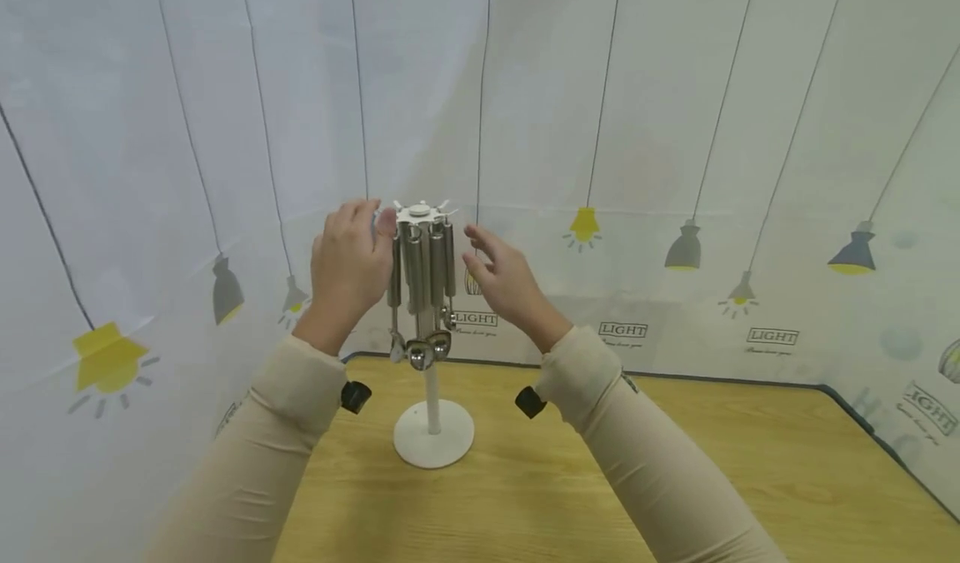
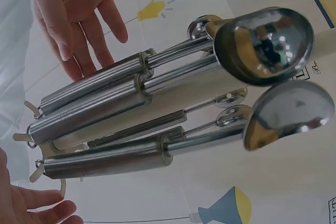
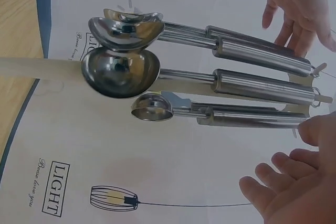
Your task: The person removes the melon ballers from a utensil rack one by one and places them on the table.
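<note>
Gently, and evenly from both sides, seems the best way to handle the upright white stand (image 1: 432, 402), lest its hanging metal scoops (image 1: 438, 259) swing. It stands on the wooden table (image 1: 525, 480) between two relaxed, separated hands: left hand (image 1: 349, 255) close beside its top, contact unclear; right hand (image 1: 513, 283) clear of it.

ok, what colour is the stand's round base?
White; the round base shows best in the head view.

Left of the frame's centre, a stand (image 1: 434, 450) rises from the surface (image 1: 547, 496), utensils (image 1: 415, 270) hanging around its top. The left hand (image 1: 347, 259) is to their left, the right hand (image 1: 512, 281) to their right, the backdrop (image 1: 645, 130) behind.
</note>
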A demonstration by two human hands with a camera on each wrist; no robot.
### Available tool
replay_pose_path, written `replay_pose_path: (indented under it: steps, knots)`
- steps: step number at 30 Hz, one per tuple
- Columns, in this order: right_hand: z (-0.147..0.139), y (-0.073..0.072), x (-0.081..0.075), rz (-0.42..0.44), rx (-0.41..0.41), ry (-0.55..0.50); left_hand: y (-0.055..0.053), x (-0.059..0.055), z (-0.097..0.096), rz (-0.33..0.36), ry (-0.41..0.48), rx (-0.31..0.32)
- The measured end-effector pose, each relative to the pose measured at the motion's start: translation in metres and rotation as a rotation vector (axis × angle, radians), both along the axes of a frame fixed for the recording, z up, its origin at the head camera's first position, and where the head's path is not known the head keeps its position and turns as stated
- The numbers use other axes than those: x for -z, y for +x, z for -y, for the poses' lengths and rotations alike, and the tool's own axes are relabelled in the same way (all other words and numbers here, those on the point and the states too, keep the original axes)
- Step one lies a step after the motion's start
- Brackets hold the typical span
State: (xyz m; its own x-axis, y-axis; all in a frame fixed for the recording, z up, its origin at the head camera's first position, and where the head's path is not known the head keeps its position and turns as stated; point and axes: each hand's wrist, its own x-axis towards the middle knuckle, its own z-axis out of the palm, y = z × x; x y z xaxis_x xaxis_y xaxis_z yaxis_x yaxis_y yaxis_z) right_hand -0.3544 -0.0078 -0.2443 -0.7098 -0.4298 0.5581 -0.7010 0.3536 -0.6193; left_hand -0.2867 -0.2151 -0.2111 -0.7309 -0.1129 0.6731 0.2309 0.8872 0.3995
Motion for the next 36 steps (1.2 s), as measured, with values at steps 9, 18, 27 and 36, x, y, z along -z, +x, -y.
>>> replay_pose_path:
  steps: [9,18,27,36]
  knots:
    - [0.005,-0.004,0.010,0.001,0.008,0.008,0.000,0.002,0.004,0.040,-0.040,-0.010]
    - [0.014,-0.003,0.015,-0.026,0.016,-0.001,0.001,0.001,0.000,-0.006,-0.081,0.038]
    - [0.021,-0.003,0.014,-0.036,0.042,-0.046,0.004,-0.001,0.000,-0.028,-0.062,0.039]
    - [0.021,0.004,0.014,-0.061,0.092,-0.235,0.007,-0.001,-0.003,-0.046,-0.052,0.055]
